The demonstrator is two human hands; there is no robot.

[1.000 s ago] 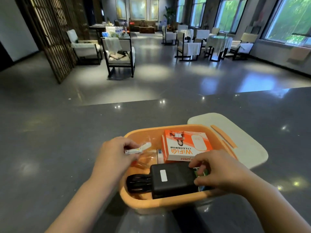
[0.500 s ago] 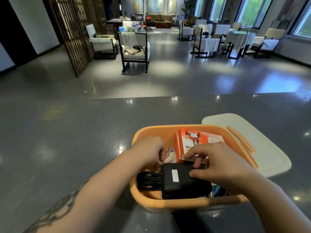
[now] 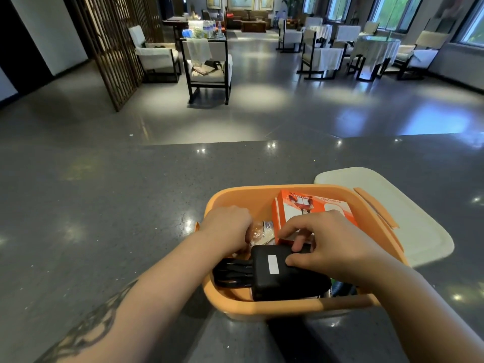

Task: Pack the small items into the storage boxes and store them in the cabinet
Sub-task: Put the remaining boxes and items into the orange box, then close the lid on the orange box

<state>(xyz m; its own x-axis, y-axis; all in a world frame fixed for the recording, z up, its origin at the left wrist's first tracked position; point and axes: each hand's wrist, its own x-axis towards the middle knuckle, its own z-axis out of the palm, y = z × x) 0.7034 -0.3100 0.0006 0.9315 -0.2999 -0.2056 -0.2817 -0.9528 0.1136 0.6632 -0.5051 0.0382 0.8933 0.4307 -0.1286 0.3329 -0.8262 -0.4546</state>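
Left hand [image 3: 226,227] now deeper in orange box [image 3: 262,306], grip hidden, can't tell, right hand [image 3: 330,247] fingers curled on black charger [image 3: 285,276], orange carton [image 3: 311,205] unmoved.

The orange box [image 3: 293,307] is being crowded by a black device [image 3: 285,276] near and an orange carton [image 3: 311,208] far, while the counter [image 3: 104,205] left is lying open.

Orange storage box [image 3: 262,306] open on counter; black charger [image 3: 277,281], orange carton [image 3: 314,208] inside.
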